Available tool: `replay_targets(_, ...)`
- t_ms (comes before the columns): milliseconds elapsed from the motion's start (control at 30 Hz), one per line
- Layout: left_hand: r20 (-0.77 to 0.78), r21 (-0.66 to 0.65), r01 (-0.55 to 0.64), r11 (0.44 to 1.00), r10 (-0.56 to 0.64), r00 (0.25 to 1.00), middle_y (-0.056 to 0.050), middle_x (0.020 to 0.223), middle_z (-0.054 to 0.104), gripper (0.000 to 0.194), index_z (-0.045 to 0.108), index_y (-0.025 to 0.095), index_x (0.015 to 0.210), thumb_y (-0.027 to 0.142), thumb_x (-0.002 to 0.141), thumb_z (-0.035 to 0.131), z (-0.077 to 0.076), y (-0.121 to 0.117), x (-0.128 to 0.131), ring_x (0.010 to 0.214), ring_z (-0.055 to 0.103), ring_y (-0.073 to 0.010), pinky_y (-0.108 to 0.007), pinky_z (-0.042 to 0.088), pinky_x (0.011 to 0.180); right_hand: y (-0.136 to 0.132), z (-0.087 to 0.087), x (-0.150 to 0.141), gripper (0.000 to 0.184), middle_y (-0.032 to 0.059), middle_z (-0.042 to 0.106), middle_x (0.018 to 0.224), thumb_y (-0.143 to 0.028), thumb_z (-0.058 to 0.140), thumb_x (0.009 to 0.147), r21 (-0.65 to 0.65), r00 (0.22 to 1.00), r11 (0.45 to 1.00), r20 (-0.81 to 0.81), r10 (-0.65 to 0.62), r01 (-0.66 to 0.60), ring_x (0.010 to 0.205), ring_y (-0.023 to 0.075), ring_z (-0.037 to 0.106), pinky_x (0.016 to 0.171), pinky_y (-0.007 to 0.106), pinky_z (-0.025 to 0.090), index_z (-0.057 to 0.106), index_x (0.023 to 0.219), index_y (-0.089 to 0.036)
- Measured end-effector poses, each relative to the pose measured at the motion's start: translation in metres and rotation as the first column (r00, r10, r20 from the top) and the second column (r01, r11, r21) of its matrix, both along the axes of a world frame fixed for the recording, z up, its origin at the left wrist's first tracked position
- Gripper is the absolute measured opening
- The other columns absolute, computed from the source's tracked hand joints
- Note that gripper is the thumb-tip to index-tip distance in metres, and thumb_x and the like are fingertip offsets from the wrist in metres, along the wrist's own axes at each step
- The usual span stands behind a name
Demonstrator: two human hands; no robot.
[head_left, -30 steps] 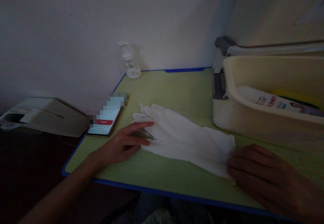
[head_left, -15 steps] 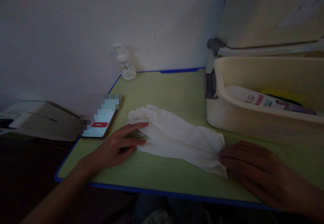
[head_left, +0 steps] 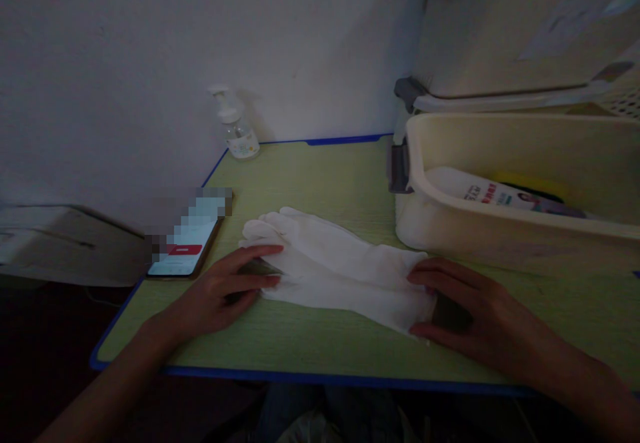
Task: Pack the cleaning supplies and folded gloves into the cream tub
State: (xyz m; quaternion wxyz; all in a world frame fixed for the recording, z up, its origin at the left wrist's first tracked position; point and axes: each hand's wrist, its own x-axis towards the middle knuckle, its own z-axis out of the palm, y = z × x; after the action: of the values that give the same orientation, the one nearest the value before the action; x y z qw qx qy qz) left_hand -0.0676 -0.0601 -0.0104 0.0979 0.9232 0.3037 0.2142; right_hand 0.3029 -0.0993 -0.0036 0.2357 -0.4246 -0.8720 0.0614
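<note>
A white glove [head_left: 340,266] lies flat on the green tabletop, its fingers toward the left and its cuff toward the right. My left hand [head_left: 217,293] rests at the finger end, with a fingertip and the thumb spread apart on the fabric. Over at the cuff, my right hand [head_left: 485,313] touches the glove with its fingers on the far edge and its thumb on the near edge. A gap shows between that thumb and the fingers. Whether a second glove lies underneath, I cannot tell.
A phone [head_left: 200,226] with a lit screen lies left of the glove. A clear pump bottle [head_left: 243,137] stands near the wall. On the right is an open cream storage box [head_left: 445,229] holding a white bottle [head_left: 480,193] and a yellow item [head_left: 537,186]. The green table [head_left: 320,176] has a blue edge.
My right hand has moved left and opened its thumb away from its fingers across the cuff. The left hand stays on the glove's finger end. The view has shifted slightly.
</note>
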Motion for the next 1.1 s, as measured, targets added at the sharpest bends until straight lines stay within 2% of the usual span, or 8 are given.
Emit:
replay_targets(200,-0.154,0.060,-0.046,0.997,0.055,0.987,-0.007,0.140,0.046,0.036,0.062,0.029,0.116,0.013,0.089,0.045,0.008,-0.008,-0.003,0.120,0.052,-0.0236,-0.039,0.049,0.096,-0.001,0.002,0.001,0.040,0.0089,0.064,0.106,-0.032,0.069,0.072,-0.080,1.000,0.997,-0.009,0.015,-0.015,0.095,0.0225,0.065,0.083,0.037,0.055,0.059,0.109,-0.021)
replay_targets(367,-0.293,0.162,-0.069,0.984,0.114,0.949,-0.006,0.140,0.045,0.042,0.051,0.029,0.129,0.016,0.089,0.042,0.032,-0.020,-0.005,0.109,0.059,-0.0226,-0.034,0.052,0.086,-0.001,0.004,0.001,0.040,0.0091,0.063,0.107,-0.031,0.070,0.071,-0.106,1.000,0.994,-0.011,0.011,-0.012,0.096,0.0229,0.064,0.083,0.037,0.055,0.057,0.108,-0.021)
replay_targets(500,-0.082,0.228,-0.083,0.970,0.104,0.991,-0.008,0.120,0.058,0.032,0.055,0.021,0.119,0.017,0.089,0.046,0.059,-0.022,0.040,0.104,0.059,-0.0177,-0.027,0.050,0.087,0.000,0.004,0.000,0.040,0.0090,0.062,0.108,-0.030,0.070,0.071,-0.114,1.000,0.993,-0.004,0.022,-0.022,0.098,0.0229,0.063,0.084,0.037,0.054,0.055,0.106,-0.020)
replay_targets(567,0.001,0.163,0.006,0.987,-0.006,1.000,-0.008,0.109,0.062,0.024,0.059,0.017,0.108,0.015,0.089,0.044,0.063,-0.019,0.077,0.099,0.060,-0.0161,-0.025,0.050,0.085,0.000,0.004,0.000,0.038,0.0092,0.062,0.107,-0.029,0.070,0.071,-0.118,1.000,0.993,-0.011,0.027,-0.028,0.097,0.0232,0.062,0.084,0.038,0.053,0.054,0.104,-0.020)
replay_targets(667,-0.025,0.072,0.200,0.977,-0.199,0.980,-0.009,0.098,0.063,0.021,0.063,0.014,0.089,0.016,0.091,0.042,0.052,-0.005,0.131,0.089,0.061,-0.0174,-0.029,0.051,0.081,0.001,0.006,-0.001,0.034,0.0081,0.062,0.101,-0.027,0.070,0.071,-0.150,1.000,0.988,-0.017,0.024,-0.026,0.092,0.0226,0.063,0.078,0.037,0.054,0.052,0.098,-0.020)
replay_targets(767,-0.034,-0.015,0.335,0.942,-0.335,0.942,-0.010,0.091,0.062,0.017,0.063,0.012,0.088,0.020,0.090,0.048,0.030,0.014,0.162,0.085,0.060,-0.0188,-0.031,0.052,0.077,0.000,0.009,-0.003,0.032,0.0055,0.062,0.095,-0.021,0.071,0.069,-0.181,0.999,0.983,-0.010,0.037,-0.038,0.087,0.0206,0.062,0.074,0.034,0.054,0.050,0.094,-0.021)
replay_targets(933,0.033,-0.062,0.451,0.890,-0.450,0.893,-0.010,0.097,0.058,0.014,0.061,0.011,0.088,0.024,0.085,0.059,0.004,0.032,0.173,0.094,0.055,-0.0196,-0.030,0.049,0.085,-0.002,0.011,-0.003,0.028,0.0074,0.061,0.100,-0.021,0.070,0.072,-0.072,0.996,0.994,-0.024,0.083,-0.085,0.092,0.0209,0.062,0.076,0.033,0.054,0.050,0.092,-0.020)
replay_targets(1100,-0.079,-0.081,0.383,0.920,-0.389,0.918,-0.012,0.110,0.055,0.024,0.056,0.012,0.098,0.032,0.086,0.058,0.004,0.028,0.172,0.106,0.050,-0.0237,-0.038,0.044,0.095,-0.006,0.015,0.011,0.007,0.0068,0.062,0.088,-0.023,0.054,0.087,0.160,0.993,0.983,-0.050,0.105,-0.096,0.079,0.0162,0.062,0.068,0.027,0.053,0.054,0.082,-0.019)
